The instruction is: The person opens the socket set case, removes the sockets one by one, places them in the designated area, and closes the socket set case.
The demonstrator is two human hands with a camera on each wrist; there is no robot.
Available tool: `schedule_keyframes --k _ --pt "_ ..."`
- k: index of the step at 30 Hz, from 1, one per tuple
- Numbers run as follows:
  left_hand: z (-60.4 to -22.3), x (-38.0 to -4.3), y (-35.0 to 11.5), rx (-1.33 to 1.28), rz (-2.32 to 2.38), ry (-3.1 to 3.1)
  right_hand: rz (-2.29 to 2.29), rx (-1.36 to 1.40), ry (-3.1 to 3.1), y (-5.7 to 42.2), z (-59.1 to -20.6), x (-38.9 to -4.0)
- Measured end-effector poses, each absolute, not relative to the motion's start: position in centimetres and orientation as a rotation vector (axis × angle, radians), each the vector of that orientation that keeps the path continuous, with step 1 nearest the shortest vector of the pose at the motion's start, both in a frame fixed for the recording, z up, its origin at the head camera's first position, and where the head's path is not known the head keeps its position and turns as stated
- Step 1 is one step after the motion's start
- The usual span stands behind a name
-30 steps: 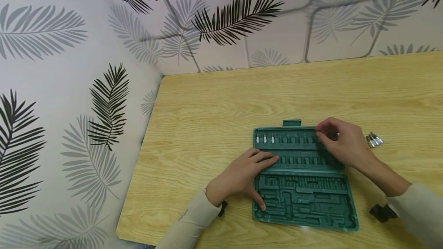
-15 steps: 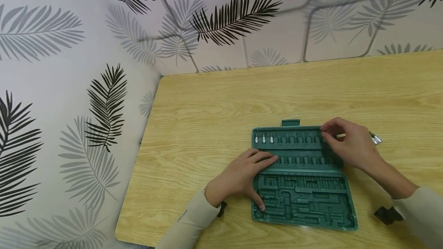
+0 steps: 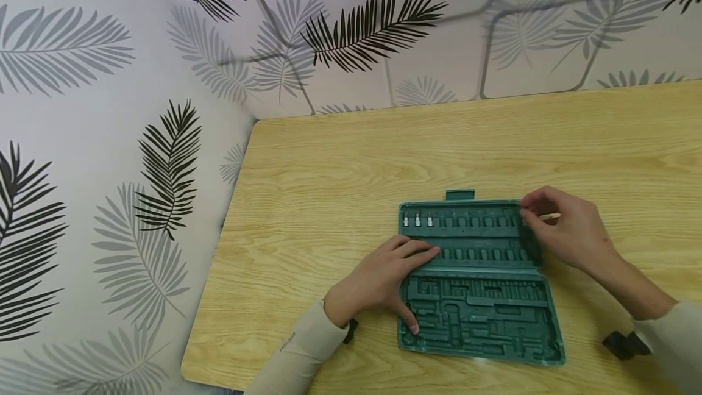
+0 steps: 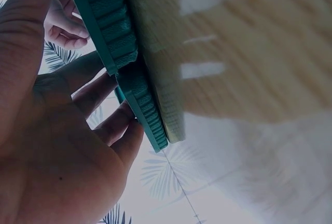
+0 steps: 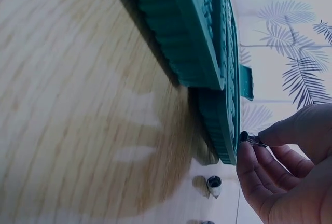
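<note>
An unfolded green plastic tool case [image 3: 482, 316] lies on the table, its moulded slots facing up. Three small silver bit sockets [image 3: 418, 219] stand at the left end of its far row. My left hand [image 3: 384, 276] rests across the case's left side, fingers spread on the far half and thumb on the near half. At the far right corner is my right hand [image 3: 567, 227], its thumb and fingertips pinching a small metal bit socket [image 5: 252, 139], which shows in the right wrist view. In the left wrist view, left fingers [image 4: 111, 125] lie over the case edge.
Another bit socket [image 5: 213, 185] is on the wooden table [image 3: 329, 188] beside the case, seen in the right wrist view. The case's latch tab [image 3: 459, 194] sticks out at the far side. A leaf-patterned wall [image 3: 351, 78] borders the table's back.
My right hand has shifted rightward along the case's far edge to its corner, covering the loose bit sockets on the table in the head view. My left hand stays in place.
</note>
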State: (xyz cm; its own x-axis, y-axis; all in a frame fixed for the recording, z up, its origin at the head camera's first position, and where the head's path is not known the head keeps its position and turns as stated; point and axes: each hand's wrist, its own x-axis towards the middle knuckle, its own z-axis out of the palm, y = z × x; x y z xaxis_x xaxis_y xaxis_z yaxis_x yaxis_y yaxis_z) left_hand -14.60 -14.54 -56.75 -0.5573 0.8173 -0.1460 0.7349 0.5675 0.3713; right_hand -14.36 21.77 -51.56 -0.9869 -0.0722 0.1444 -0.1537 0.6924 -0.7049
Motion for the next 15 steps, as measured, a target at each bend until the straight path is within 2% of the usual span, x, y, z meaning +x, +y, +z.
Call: schedule_keyframes --k 15 --pt "-56.7 -14.6 -14.5 1.278 0.377 2.503 1.189 0.174 -2.751 23.6 -51.8 -14.3"
